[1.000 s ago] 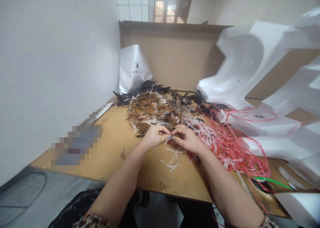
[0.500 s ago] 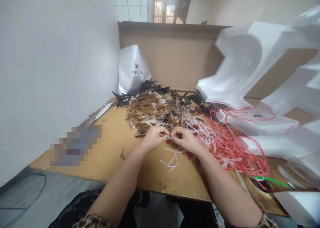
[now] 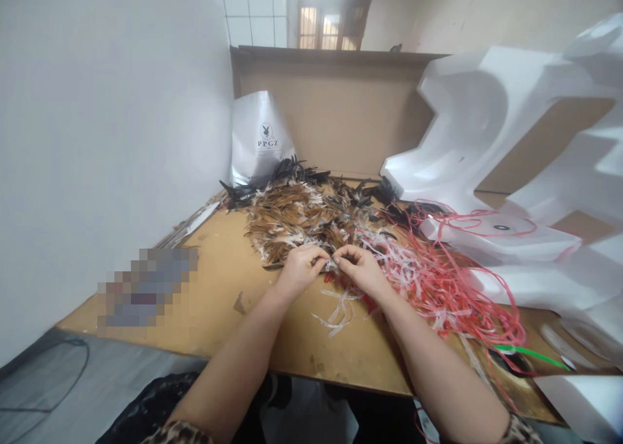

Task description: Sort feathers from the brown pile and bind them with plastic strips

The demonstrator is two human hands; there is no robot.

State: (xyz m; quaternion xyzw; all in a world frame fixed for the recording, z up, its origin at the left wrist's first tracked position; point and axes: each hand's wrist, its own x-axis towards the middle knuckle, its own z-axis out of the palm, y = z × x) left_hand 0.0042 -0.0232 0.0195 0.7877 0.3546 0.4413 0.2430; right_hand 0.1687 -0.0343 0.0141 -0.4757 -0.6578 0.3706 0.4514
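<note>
Feather (image 3: pixel 332 262) pinched between left hand (image 3: pixel 300 267) and right hand (image 3: pixel 359 267), both gripping it.

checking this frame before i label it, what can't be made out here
Head view:
- Small item pinched between left hand and right hand: hidden by fingertips, too small to identify.
- Pixelated grey-red patch on the brown board table: blurred out.
- White foam moulding: cut off by the right edge.
</note>
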